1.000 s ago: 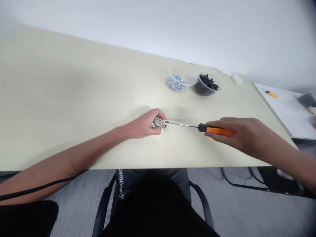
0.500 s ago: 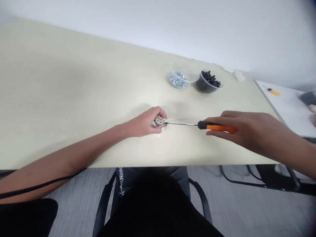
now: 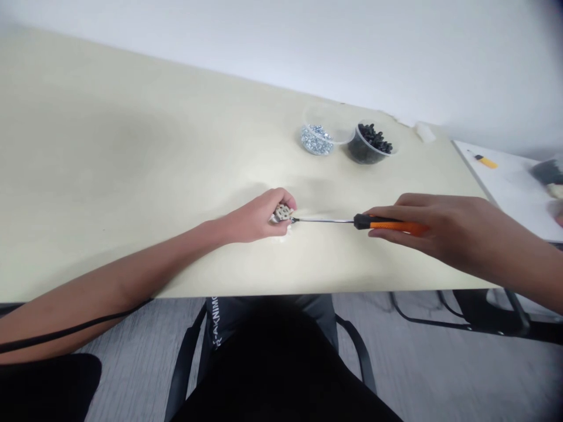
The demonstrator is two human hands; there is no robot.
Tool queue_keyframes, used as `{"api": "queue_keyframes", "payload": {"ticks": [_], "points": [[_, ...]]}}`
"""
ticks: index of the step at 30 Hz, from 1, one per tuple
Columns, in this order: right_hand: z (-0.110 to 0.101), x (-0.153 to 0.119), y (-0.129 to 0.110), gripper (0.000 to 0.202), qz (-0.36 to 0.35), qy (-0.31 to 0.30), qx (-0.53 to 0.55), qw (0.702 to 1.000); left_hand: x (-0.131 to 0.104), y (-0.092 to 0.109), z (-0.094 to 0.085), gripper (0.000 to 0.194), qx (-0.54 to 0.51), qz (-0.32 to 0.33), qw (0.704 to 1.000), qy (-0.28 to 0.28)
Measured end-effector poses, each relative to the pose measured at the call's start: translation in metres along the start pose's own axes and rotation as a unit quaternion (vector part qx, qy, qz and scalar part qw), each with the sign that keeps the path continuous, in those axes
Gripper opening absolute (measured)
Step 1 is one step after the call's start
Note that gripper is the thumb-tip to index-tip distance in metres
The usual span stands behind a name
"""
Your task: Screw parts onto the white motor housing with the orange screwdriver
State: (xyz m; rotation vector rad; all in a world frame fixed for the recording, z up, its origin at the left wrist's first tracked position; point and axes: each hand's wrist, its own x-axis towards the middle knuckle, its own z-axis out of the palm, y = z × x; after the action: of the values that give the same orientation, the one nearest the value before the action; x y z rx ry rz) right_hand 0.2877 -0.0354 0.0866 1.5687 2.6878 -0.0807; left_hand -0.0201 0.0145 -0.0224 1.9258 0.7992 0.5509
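My left hand [image 3: 259,218] rests on the cream table [image 3: 132,193], its thumb and fingers closed around a small pale part with holes [image 3: 282,213]. From the right, my right hand [image 3: 435,225] grips the orange and black handle of a screwdriver [image 3: 363,221]. The shaft lies nearly level, and its tip meets a small dark piece at the right side of the pale part. Something small and white [image 3: 281,238] shows just under my left fingers.
Behind the hands stand a clear tub of silvery screws [image 3: 316,140] and a tub of black pieces [image 3: 368,149]. At the right, a white table [image 3: 505,193] holds a yellow-handled tool [image 3: 486,161]. Part of another person's hand [image 3: 558,214] shows at the right edge.
My right hand and the screwdriver have shifted very slightly right. Both grips are the same, and the view has moved a little.
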Motion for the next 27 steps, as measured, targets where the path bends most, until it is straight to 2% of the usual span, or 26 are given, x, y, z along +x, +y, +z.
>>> {"api": "queue_keyframes", "payload": {"ticks": [5, 10, 16, 27], "points": [[0.003, -0.002, 0.003, 0.036, -0.026, 0.005, -0.044, 0.999, 0.001, -0.002, 0.001, 0.027, -0.001, 0.006, 1.0, 0.004], [-0.002, -0.002, -0.006, 0.036, -0.031, -0.001, -0.061, 0.998, 0.001, -0.003, 0.001, 0.027, -0.001, 0.006, 1.0, 0.006], [-0.008, -0.001, -0.01, 0.037, -0.021, 0.011, -0.026, 0.999, 0.0, -0.002, 0.0, 0.029, -0.01, -0.002, 1.0, 0.006], [-0.001, -0.003, -0.001, 0.033, -0.016, -0.015, 0.019, 1.0, 0.0, -0.001, 0.001, 0.026, 0.008, 0.002, 1.0, -0.003]]}}
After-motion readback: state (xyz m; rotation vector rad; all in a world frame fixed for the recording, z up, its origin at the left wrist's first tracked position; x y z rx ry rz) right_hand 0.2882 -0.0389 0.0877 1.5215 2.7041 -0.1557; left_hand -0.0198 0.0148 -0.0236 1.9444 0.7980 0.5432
